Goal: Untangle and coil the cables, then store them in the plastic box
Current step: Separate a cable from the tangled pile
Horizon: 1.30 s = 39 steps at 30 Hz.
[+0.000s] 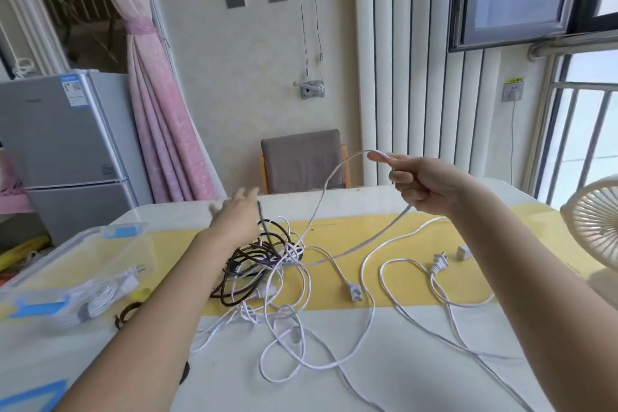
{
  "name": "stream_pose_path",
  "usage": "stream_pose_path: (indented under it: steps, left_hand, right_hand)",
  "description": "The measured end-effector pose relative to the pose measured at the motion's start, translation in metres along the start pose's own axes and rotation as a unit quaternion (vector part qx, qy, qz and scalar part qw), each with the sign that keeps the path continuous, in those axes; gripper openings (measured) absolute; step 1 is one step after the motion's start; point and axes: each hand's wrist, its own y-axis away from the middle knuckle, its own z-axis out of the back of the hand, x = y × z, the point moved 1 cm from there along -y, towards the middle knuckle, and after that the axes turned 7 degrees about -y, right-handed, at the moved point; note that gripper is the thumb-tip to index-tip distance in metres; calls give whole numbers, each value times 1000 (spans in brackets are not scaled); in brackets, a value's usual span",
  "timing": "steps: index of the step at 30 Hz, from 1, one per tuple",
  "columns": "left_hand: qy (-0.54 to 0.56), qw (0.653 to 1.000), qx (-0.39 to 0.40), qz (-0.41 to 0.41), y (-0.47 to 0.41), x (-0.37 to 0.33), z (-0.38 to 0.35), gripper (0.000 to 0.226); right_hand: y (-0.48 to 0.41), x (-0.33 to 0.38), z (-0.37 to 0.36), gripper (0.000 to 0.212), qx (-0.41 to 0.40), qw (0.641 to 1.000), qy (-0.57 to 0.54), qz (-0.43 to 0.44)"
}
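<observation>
Right hand [424, 184]: the fingers were curled around the raised white cable [376, 154], holding its loop high above the far part of the surface [418, 371].
Left hand [234, 216]: the fingers were stretched out and blurred, near the far edge; a dark strand stood just beside the thumb, but contact could not be told.
Tangle: the dark cables [254, 261] and the white cables [287, 311] lay knotted in the middle; loose white loops ran toward the near edge and to the right.
Plastic box [67, 264]: at the left edge, with a coiled white cable [100, 298] inside.
Open room: right of the tangle lay only loose strands and two plugs [354, 291].
Edges: a fan [595, 221] stood at the right edge and a chair [302, 160] behind the far edge.
</observation>
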Motion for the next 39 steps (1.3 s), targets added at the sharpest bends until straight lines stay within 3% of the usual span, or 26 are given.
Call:
stream_pose_path:
  steps: [1,3,5,7,11,14,15,17,19,20,21,24,25,27,29,32,35,37,39]
  left_hand:
    - [56,997,-17,-56,2,-10,5,78]
    - [104,981,64,-154,4,-22,6,79]
    - [50,960,203,-186,5,-29,-5,55]
    - [20,944,273,-184,8,-31,-16,42]
    - [96,949,246,-170,7,-23,-37,14]
    - [287,944,154,-57,1,-15,-30,34]
    - [392,913,106,31,-5,-9,-25,37]
    - [585,790,26,179,-14,10,-14,37]
    - [696,676,-7,241,-16,34,-3,32]
    - [713,654,-11,252,-15,45,-2,28]
    - [689,676,-7,262,-15,55,-3,21]
    - [556,789,32,258,-9,65,-17,11]
    - [520,813,40,260,-7,64,-19,8]
    - [366,893,60,256,-1,60,-17,18]
    - [162,958,82,222,9,50,-6,35]
    - [86,976,11,201,20,32,-2,60]
    - [113,981,-133,85,42,0,-3,69]
    - [175,947,-267,-36,58,-14,-10,62]
    - [216,907,-321,-166,70,-23,-21,50]
  right_hand:
    - [2,0,1,28,1,1000,14,-1]
    - [7,1,3,29,-11,999,52,-6]
    - [14,5,7,28,-39,993,111,-12]
    - [21,10,14,26,-73,984,160,-18]
    - [26,17,28,17,-166,973,160,-6]
    - [17,22,42,18,-247,965,71,46]
    - [12,25,47,19,-268,961,28,66]
    - [6,30,62,23,-302,947,-48,98]
    - [2,34,74,23,-341,933,-48,108]
    - [1,35,77,18,-363,926,-14,101]
    - [-4,33,81,15,-383,919,35,89]
    - [-15,23,75,10,-383,897,219,33]
    - [-17,16,69,9,-371,872,319,12]
    - [-19,-1,48,23,-336,806,488,-8]
    - [-19,-19,19,41,-268,798,539,25]
    - [-30,-50,-32,29,-107,819,559,69]
    - [-41,-83,-80,35,-7,829,556,51]
    - [-48,-103,-101,42,41,819,572,18]
    - [-53,-117,-111,35,83,790,607,-16]
